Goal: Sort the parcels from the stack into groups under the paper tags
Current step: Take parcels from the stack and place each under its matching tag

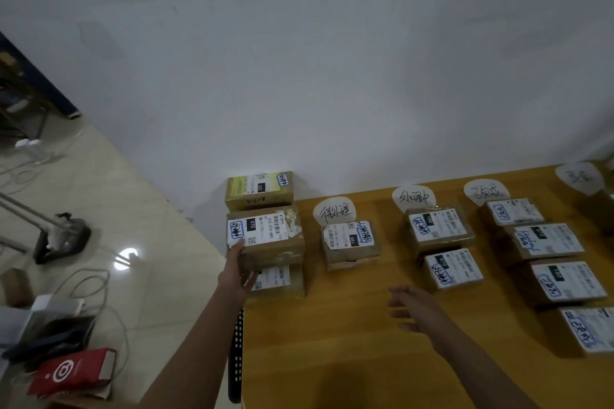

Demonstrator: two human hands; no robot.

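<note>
Several sorted parcels (435, 226) are lying under paper tags (334, 211); the stack (265, 237) is waiting. Left hand (237, 271), spread, is touching it; right hand (412, 307) is hovering spread.

At your nine o'clock a black stand base (63, 239) sits on the floor (149, 209) among cables (99, 271); at seven o'clock lies a red box (71, 372). A dotted black strap (236, 359) runs along the desk (332, 359) edge.

White wall (332, 60) backs wooden table (332, 349), glossy floor (149, 202).
</note>
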